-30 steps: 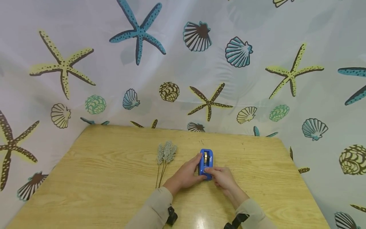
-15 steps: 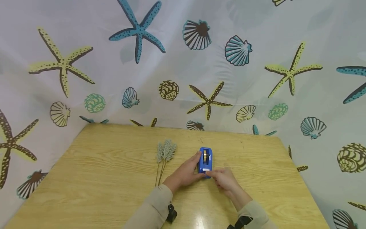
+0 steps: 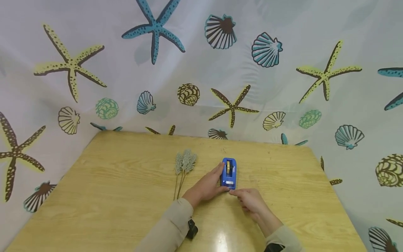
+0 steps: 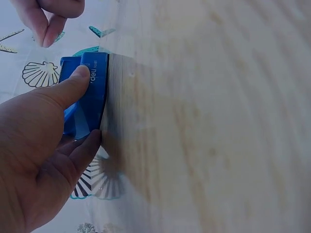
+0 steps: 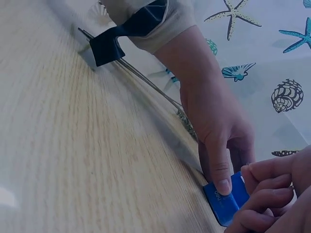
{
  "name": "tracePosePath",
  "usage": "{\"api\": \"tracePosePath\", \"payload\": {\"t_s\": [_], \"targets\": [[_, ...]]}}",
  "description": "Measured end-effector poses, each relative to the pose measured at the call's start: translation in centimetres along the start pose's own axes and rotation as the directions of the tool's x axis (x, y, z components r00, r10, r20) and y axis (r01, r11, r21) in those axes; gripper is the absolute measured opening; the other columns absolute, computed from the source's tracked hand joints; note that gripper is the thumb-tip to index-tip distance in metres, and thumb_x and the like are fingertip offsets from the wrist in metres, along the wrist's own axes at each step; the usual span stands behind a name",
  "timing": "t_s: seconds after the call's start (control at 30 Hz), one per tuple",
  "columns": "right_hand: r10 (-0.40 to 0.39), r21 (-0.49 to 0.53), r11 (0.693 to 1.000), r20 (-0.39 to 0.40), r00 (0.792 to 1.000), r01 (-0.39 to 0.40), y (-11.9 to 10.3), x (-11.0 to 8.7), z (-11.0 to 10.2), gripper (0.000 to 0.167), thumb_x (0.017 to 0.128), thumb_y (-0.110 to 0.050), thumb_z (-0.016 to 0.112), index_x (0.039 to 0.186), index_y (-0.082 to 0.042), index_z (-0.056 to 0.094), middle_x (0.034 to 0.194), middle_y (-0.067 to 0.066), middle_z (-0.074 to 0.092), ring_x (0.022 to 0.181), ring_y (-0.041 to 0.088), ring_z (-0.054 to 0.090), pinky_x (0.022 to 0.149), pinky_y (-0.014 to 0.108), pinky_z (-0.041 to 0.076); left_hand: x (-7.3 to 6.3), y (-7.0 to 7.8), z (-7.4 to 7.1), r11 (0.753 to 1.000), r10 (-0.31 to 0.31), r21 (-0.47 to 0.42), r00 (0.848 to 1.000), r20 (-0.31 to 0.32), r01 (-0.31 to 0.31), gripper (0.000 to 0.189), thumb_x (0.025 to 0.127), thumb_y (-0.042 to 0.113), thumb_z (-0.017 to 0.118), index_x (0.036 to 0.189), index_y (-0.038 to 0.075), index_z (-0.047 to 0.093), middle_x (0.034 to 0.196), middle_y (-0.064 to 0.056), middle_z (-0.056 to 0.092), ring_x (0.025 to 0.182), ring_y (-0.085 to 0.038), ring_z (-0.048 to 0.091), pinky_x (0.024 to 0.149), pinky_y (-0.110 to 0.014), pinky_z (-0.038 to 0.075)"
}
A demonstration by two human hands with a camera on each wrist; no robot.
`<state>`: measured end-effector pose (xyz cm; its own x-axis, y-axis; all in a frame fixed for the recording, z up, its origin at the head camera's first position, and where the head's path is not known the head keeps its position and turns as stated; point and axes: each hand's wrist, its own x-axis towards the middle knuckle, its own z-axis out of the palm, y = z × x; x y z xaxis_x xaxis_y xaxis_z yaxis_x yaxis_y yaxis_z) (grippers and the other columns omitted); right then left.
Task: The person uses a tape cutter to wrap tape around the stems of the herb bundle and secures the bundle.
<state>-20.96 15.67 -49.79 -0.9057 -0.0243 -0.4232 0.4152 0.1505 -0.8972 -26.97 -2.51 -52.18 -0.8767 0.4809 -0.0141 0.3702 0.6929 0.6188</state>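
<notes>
A blue tape dispenser (image 3: pixel 229 178) stands on the table, a tape roll (image 3: pixel 228 167) in its slot. My left hand (image 3: pixel 206 187) grips it from the left. In the left wrist view its thumb presses the dispenser's (image 4: pixel 98 99) end and the fingers lie along the far side. Just off the near end, my right hand (image 3: pixel 253 201) has thumb and forefinger pinched together, its other fingers curled. In the left wrist view these right fingertips (image 4: pixel 47 41) sit apart from the cutter. They pinch the clear tape's end, though the strip itself hardly shows.
Left of the hands lie grey-green flower sprigs (image 3: pixel 186 162) on thin stems. The wooden table (image 3: pixel 126 175) ends at the back against a hanging cloth (image 3: pixel 195 70) printed with starfish and shells. Dark straps are worn on both wrists.
My right hand's pinched fingertips have moved from over the cutter toward me and slightly right, past the dispenser's near end. The left hand keeps its hold. The head view has shifted a little.
</notes>
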Motion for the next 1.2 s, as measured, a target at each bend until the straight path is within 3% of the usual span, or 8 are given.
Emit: {"api": "tracePosePath", "payload": {"t_s": [0.4, 1.2], "targets": [[0.007, 0.046, 0.999, 0.02, 1.0, -0.008, 0.5, -1.1, -0.4, 0.034, 0.088, -0.019, 0.073, 0.108, 0.009, 0.072, 0.052, -0.011, 0.032, 0.047, 0.004, 0.023, 0.045, 0.017, 0.02, 0.1, 0.5, -0.2, 1.0, -0.016, -0.011, 1.0, 0.007, 0.016, 0.095, 0.094, 0.039, 0.068, 0.161, 0.009, 0.007, 0.167, -0.014, 0.014, 0.152, -0.029, 0.024, 0.122, -0.044, 0.028], [-0.012, -0.065, 0.998, 0.055, 0.998, 0.015, 2.0, -3.8, -0.5, 0.035, 0.089, -0.026, 0.073, 0.107, 0.004, 0.074, 0.05, -0.011, 0.035, 0.044, 0.003, 0.025, 0.042, 0.018, 0.023, 0.3, 0.4, 0.0, 1.0, -0.02, -0.022, 1.0, 0.005, 0.02, 0.095, 0.094, 0.039, 0.068, 0.161, 0.009, 0.008, 0.167, -0.012, 0.014, 0.152, -0.029, 0.024, 0.122, -0.043, 0.027]]}}
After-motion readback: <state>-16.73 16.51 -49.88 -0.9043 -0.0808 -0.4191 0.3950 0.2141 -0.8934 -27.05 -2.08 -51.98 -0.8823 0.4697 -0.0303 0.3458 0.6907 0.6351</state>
